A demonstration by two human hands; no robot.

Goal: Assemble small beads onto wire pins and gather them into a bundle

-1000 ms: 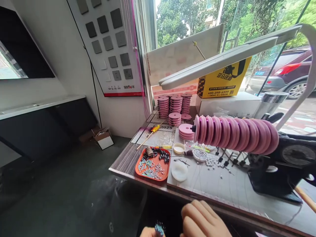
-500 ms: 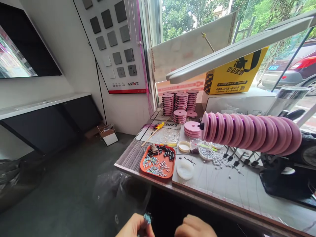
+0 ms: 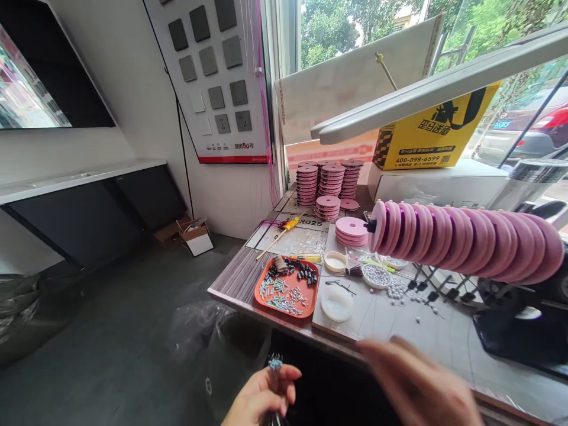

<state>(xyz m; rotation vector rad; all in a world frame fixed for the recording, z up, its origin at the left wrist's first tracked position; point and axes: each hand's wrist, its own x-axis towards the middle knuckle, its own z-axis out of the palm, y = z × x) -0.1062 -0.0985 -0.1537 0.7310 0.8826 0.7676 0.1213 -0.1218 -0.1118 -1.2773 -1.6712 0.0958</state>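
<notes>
My left hand (image 3: 261, 393), low in the middle of the head view, is closed around a slim bundle with light-blue and silvery tips (image 3: 275, 361). The bundle stands upright, its tips above my fingers; its exact kind does not show. My right hand (image 3: 419, 384) is smeared by motion at the table's front edge, so its fingers cannot be made out. Beyond my left hand, an orange tray (image 3: 261, 303) holds small blue-green tubes, silvery pieces and black parts. A round white translucent dish (image 3: 337, 303) lies on a board just right of it.
Pink discs (image 3: 465, 239) line a horizontal rod at right. Stacks of pink spools (image 3: 307, 186) stand at the back. A bowl of beads (image 3: 376, 276), loose beads and a yellow-handled screwdriver (image 3: 290, 223) lie on the table. A white lamp arm (image 3: 426, 86) crosses above, before a yellow box (image 3: 437, 133).
My left hand has risen with the bundle, showing more of it. My right hand has moved up and right, from beside the left hand to the table edge. The view has shifted slightly.
</notes>
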